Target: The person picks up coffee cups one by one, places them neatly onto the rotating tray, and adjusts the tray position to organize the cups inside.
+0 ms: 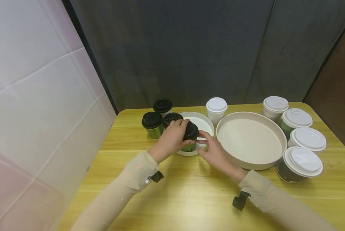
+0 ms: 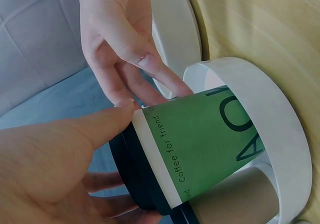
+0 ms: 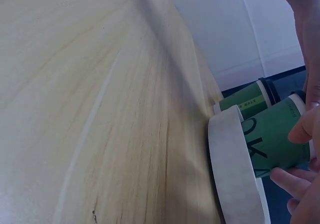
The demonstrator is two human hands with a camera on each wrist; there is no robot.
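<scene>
A green paper coffee cup [image 2: 195,139] with a black lid [image 1: 191,131] is at the small white round tray [image 1: 186,153], its base behind the tray's rim in the left wrist view. My left hand [image 1: 173,134] grips this cup from above, thumb and fingers around the lid. My right hand [image 1: 215,154] is at the cup's right side, fingers loosely extended with the tips at its wall. Close beside it is another black-lidded cup [image 1: 172,117], partly hidden by my left hand; its body looks brown [image 2: 240,199] in the left wrist view.
Left of the tray stand a green black-lidded cup [image 1: 153,125] and another black-lidded cup [image 1: 162,106]. A white-lidded cup [image 1: 216,108] stands behind, between the small tray and a larger beige round tray [image 1: 251,165]. Several white-lidded cups [image 1: 300,165] line the right side.
</scene>
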